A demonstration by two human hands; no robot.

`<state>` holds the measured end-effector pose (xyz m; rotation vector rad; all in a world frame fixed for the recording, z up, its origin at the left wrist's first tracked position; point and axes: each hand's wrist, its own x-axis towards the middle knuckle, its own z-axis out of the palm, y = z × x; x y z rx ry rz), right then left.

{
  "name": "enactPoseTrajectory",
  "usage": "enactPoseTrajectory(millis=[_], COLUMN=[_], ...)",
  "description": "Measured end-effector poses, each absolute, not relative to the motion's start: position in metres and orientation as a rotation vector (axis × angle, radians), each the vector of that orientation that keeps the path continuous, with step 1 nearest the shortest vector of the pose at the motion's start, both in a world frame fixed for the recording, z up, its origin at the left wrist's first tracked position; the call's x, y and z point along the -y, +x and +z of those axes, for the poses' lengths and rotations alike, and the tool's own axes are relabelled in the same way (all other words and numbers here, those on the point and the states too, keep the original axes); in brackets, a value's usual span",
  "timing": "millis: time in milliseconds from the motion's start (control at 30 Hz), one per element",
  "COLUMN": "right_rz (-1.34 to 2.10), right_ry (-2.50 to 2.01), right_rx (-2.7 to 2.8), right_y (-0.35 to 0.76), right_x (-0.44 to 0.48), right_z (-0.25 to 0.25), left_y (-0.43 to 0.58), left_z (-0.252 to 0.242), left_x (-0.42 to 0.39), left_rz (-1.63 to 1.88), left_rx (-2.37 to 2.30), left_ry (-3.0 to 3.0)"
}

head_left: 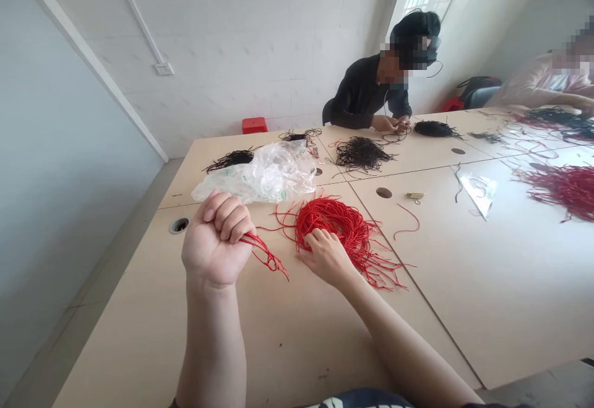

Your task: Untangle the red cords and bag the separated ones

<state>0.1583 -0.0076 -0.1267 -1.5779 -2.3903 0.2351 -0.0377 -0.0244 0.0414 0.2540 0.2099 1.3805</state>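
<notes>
My left hand [218, 238] is raised in a fist above the pale wooden table [139, 346], with a short length of red cord [266, 256] hanging from it. My right hand [326, 257] rests on a large tangled bundle of thin red cords [331, 222], its fingers pressing into the loops. Some of the bundle lies under that hand. The bundle's loose ends spread out across the tabletop.
A crumpled clear plastic bag [264, 176] lies beyond my hands, near black cord bundles [361, 153]. A seated co-worker [366, 95] handles black cord across the table. Another person [542, 83] sits at the right beside more red cord [563, 190]. The table has round grommet holes [179, 225].
</notes>
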Motion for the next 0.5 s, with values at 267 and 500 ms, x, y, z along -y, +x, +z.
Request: enactPoseTrajectory(millis=[267,500], right_rz=[0.188,0.282], right_ry=[-1.251,-0.955], right_rx=[2.362,2.446], right_y=[0.168,0.163], right_x=[0.016,0.023], right_z=[-0.152,-0.153], left_y=[-0.036,-0.032], left_z=[0.043,0.048], left_x=[0.027,0.033], left_rz=[1.357,1.336], left_rx=[-0.171,-0.167], left_ry=[0.245,0.276])
